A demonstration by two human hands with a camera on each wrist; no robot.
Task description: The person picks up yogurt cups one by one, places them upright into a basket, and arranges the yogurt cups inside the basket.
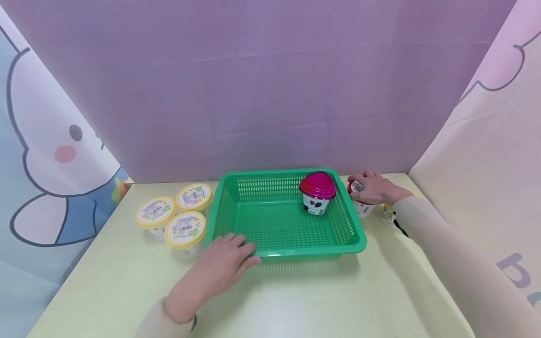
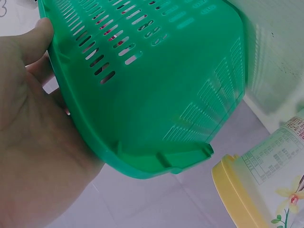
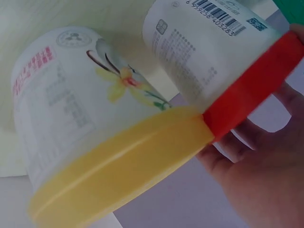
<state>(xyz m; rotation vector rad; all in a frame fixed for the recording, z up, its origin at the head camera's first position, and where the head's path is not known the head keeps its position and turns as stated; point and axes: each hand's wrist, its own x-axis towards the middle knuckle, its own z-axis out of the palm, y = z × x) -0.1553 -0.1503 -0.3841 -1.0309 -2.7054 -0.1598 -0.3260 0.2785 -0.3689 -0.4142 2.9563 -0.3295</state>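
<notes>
My left hand (image 1: 220, 265) holds the near left corner of a green plastic basket (image 1: 313, 250), fingers over its rim and thumb outside. One cup with a domed magenta lid (image 1: 318, 186) stands inside, toward the back right. Just right of the basket, my right hand (image 1: 374, 188) grips a white tub with a red lid (image 1: 364, 209) from above, fingers around the lid. In the right wrist view the red-lidded tub (image 3: 204, 52) is beside a yellow-lidded tub (image 3: 85, 109), their lids meeting. From the head, the right sleeve hides most of that yellow-lidded tub (image 1: 387, 212).
Left of the basket, three white tubs with yellow lids (image 1: 186, 229) stand close together, one near the left hand. A purple backdrop (image 1: 270, 94) rises behind the pale table (image 1: 270, 310). Printed cloth panels (image 1: 59, 141) flank both sides.
</notes>
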